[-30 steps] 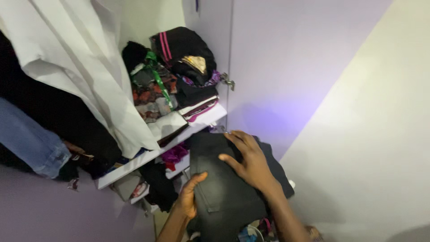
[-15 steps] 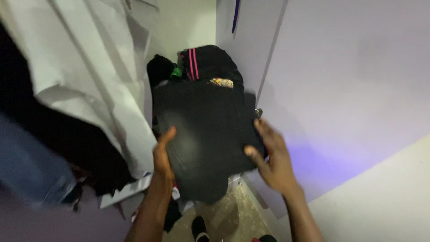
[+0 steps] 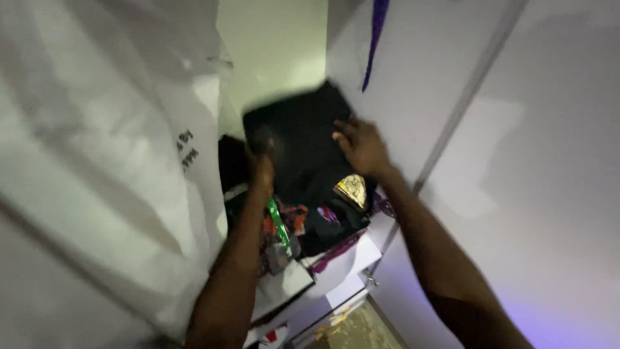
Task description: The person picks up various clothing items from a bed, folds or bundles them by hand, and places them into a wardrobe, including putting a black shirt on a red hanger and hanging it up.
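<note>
Fingers of the right hand (image 3: 361, 145) lie spread on the folded black garment (image 3: 300, 132). Left hand (image 3: 261, 169) grips its near edge, above the clothes pile (image 3: 303, 216) on the white shelf (image 3: 342, 265).

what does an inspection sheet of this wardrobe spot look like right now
surface: white shelf, its front edge showing below the pile.
job's things: folded black garment on top of the stacked clothes, blurred.
clutter: pile of folded clothes under it, with a green strip and a gold patch; white hanging garment to the left.
grippers: left hand against the black garment's left side; right hand flat on its right side. Grip of either cannot be told through the blur.
cables: nothing seen.
surroundings: pale wardrobe panel to the right, purple strip hanging on it, patterned floor below.
</note>
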